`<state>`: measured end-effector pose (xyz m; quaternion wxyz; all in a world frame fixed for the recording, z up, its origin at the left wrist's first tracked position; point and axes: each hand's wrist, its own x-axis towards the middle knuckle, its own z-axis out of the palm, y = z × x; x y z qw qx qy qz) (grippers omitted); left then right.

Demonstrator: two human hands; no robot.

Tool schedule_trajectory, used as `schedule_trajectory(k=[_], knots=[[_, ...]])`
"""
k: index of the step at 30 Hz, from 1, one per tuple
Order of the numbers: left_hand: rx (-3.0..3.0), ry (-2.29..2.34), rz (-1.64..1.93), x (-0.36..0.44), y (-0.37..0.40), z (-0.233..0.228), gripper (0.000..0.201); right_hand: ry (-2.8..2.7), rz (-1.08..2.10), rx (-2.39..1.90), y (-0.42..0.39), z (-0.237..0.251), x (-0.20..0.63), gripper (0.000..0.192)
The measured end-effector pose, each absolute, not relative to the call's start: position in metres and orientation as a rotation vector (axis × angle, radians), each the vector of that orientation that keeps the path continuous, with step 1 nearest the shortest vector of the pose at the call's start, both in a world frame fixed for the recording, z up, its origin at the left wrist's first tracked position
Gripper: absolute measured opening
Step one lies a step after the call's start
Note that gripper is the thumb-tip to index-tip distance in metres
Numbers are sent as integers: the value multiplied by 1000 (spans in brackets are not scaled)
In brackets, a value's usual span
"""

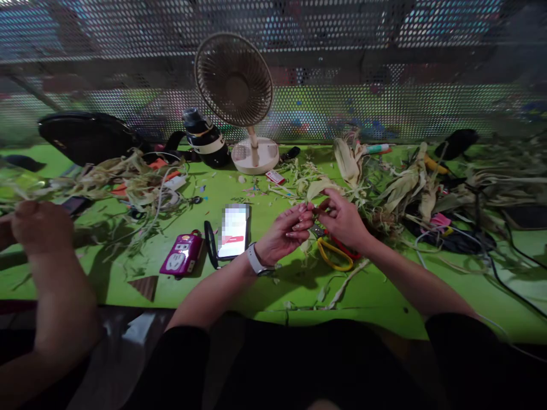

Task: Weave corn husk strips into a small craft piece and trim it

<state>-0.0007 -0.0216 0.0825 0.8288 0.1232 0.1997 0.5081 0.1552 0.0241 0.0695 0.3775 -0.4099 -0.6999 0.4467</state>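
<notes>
My left hand (287, 234) and my right hand (342, 219) meet above the green table (265, 285), fingertips pinched together on a pale strip of corn husk (318, 187) that rises between them. A white watch sits on my left wrist. Under my right hand lie scissors with a yellow and a red handle (334, 254). A lit phone (234, 230) rests just left of my left hand.
A small fan (239, 91) stands at the back by a black bottle (205, 138). Husk piles (405, 182) spread right, more husks (123, 171) left with cables. A purple device (183, 254) lies near the phone. Another person's arm (47, 250) works at far left.
</notes>
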Motion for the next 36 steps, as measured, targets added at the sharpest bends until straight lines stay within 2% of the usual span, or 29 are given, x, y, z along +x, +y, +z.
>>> schedule_trajectory(k=[5,12,14,17,19,23,28,32,34,36], knots=[[270,417,1000,-2,-24,85,9,-1642,1463,-944,28,71,151,30],[292,424,972,-2,-24,82,11,-1399,1512,-948,27,65,150,35],[292,436,962,-2,-24,81,10,-1434,1588,-914,26,63,152,32],[321,442,939,-2,-24,80,7,-1571,1754,-903,30,60,157,15],[360,462,924,-3,-24,81,6,-1677,1785,-919,33,60,158,19],[420,528,921,-6,-22,86,7,-1865,1601,-964,38,67,159,29],[502,591,964,-13,-16,90,4,-2213,1287,-886,40,76,164,24],[594,668,986,-18,-12,89,9,-2367,1219,-763,39,80,170,27],[724,736,987,-20,-8,86,16,-2455,1044,-742,36,84,173,30],[889,826,962,-22,-5,83,21,-2551,725,-763,31,88,174,30]])
